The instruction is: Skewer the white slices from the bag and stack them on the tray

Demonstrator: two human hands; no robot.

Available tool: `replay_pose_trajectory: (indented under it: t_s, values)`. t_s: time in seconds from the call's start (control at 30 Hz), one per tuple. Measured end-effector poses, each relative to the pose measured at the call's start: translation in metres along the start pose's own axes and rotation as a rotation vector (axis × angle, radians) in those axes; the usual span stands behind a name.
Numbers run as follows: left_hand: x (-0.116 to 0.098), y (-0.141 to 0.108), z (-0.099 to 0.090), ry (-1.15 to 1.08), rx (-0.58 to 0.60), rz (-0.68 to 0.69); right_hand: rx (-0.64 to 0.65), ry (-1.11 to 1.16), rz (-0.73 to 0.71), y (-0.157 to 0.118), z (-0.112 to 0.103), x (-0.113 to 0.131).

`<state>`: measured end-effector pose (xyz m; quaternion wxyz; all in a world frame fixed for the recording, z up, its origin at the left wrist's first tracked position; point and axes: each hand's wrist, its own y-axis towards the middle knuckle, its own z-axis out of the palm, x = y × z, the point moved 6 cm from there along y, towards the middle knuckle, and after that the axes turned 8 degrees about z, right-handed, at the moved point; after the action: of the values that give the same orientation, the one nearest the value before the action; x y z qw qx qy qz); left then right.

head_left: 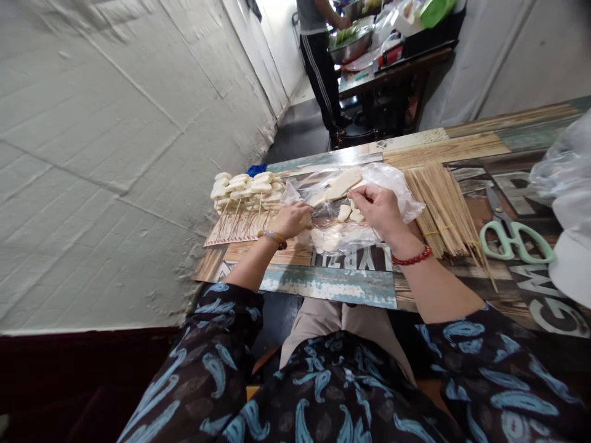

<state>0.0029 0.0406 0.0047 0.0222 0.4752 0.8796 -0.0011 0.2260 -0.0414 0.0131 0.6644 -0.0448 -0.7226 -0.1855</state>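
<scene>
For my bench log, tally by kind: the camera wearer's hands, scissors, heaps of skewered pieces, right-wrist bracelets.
Left hand and right hand: 2
Scissors: 1
Heap of skewered pieces: 1
Red bracelet: 1
Total: 5

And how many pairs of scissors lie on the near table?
1: the green-handled scissors, just right of the bundled sticks. Any others could be hidden from view.

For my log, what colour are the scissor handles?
The scissor handles are pale green; head view.

place: food-prep kitchen | shown by: stacked skewered food [261, 186] | bundled sticks [436, 206] | metal bowl [354, 51] of greens [345, 37]
</scene>
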Motion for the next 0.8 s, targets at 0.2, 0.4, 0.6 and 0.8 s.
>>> replay_pose_trajectory:
  t_s: [0.2, 0.4, 0.6, 0.8]
  values:
    - [0.008, -0.004, 0.002, 0.057, 0.113, -0.132, -0.004, -0.006, 0.007, 0.002, -0.001, -0.002]
    - [0.019, 0.002, 0.003, 0.03, 0.144, -0.216, -0.049, 0.029, 0.013, 0.007, -0.006, -0.007]
    - [0.017, 0.007, -0.004, 0.001, 0.17, -0.195, -0.11, 0.029, 0.01, 0.012, -0.016, -0.006]
    - [0.016, 0.011, -0.009, 0.0, 0.24, -0.17, -0.101, 0.033, 0.009, 0.012, -0.017, -0.004]
